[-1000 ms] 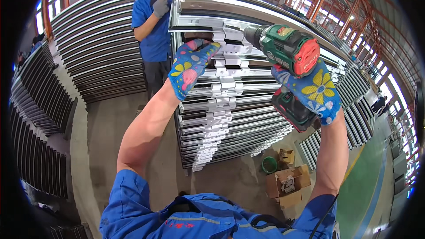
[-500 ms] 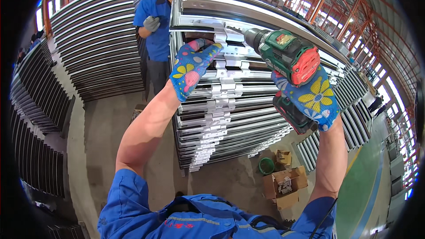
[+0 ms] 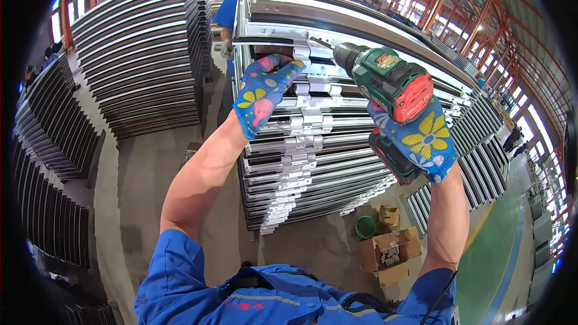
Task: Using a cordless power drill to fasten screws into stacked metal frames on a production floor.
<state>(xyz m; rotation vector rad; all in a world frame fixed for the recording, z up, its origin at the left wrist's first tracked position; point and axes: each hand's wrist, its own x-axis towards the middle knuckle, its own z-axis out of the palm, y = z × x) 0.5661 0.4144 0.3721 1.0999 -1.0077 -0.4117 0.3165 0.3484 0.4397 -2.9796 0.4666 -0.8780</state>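
Note:
My right hand (image 3: 424,138), in a blue flowered glove, grips a green and red cordless drill (image 3: 385,75). The drill's bit (image 3: 320,43) points left, its tip close to a silver metal bracket (image 3: 325,69) on the stack of metal frames (image 3: 349,167). Against the left end of an upper frame rests my left hand (image 3: 265,91), gloved alike, with fingers curled and fingertips beside the bracket. Whatever those fingers hold, if anything, is hidden. More silver brackets (image 3: 301,159) run down the stack's front in a column.
A person in blue (image 3: 226,13) stands behind the stack's left end. Other frame stacks (image 3: 144,54) rise at the left. On the floor below are an open cardboard box (image 3: 400,247) with small parts, a smaller box (image 3: 389,214) and a green bucket (image 3: 365,227).
The person behind the stack has shifted right and is now partly hidden by it. My drill has moved very slightly left; my left hand stays at the bracket.

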